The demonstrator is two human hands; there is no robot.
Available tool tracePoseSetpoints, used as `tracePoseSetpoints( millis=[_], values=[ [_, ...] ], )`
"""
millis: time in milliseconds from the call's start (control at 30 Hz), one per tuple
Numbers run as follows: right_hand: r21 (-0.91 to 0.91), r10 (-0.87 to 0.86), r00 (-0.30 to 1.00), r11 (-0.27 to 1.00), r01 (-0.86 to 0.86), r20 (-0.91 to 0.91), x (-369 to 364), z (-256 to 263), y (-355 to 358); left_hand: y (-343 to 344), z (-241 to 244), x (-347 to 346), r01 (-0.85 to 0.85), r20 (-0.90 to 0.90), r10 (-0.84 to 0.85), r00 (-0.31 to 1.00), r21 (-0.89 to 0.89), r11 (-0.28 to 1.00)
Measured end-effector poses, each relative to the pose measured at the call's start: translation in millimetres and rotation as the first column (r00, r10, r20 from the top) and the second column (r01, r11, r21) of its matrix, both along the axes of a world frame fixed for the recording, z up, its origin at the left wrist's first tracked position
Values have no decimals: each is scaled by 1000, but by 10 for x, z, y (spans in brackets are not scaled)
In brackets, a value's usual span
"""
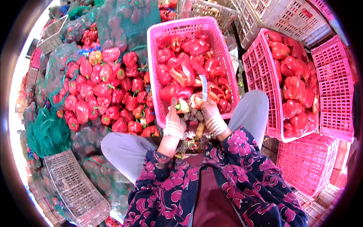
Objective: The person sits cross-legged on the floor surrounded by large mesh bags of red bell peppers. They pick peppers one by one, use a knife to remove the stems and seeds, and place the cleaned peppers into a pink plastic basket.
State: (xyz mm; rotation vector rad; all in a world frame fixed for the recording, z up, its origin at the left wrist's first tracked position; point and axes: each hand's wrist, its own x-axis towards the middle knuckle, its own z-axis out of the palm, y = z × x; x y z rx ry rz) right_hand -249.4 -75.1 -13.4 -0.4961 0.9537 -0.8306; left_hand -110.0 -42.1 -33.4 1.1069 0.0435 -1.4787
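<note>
My left hand (175, 120), in a worn light glove, holds a pepper core (183, 106) with green stem and pale seeds. My right hand (210, 113), gloved too, grips a curved-blade knife (204, 85) with the blade upright and the wrapped handle (200, 129) below. A pale and red piece of pepper (195, 100) is at its fingertips. Both hands are close together over the near edge of a pink plastic crate (150, 71). Red bell peppers (195, 46), some cut open, lie in this crate.
Whole red bell peppers (103, 89) are heaped at the left beside green mesh sacks (127, 25). Another pink crate (262, 82) of peppers stands at the right. Stacked crates (336, 88) are beyond it. A grey crate (75, 184) lies at the lower left. Trimmings (191, 144) lie between my knees.
</note>
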Motion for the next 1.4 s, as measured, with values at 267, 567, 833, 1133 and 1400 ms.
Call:
tracePoseSetpoints(
  millis=[267,567,833,1133,1400],
  values=[
    [-345,-67,775,917,-200,-628,-365,-324,-340,-1607,910,-27,465,392,-322,862,-356,811],
    [-632,-254,793,748,-202,-553,-299,-660,-248,-2654,2336,542,438,416,-293,861,-313,843],
    [-4,328,911,940,-340,-250,-263,388,319,-218,1712,2960,35,720,128,682,-206,978],
    [180,453,874,887,-424,-173,-151,434,867,2824,-1256,2577,-179,616,-182,766,476,861],
    [-108,333,686,851,-514,-646,-20,189,403,2574,-1202,2032,-450,901,-418,119,424,786]
  ],
)
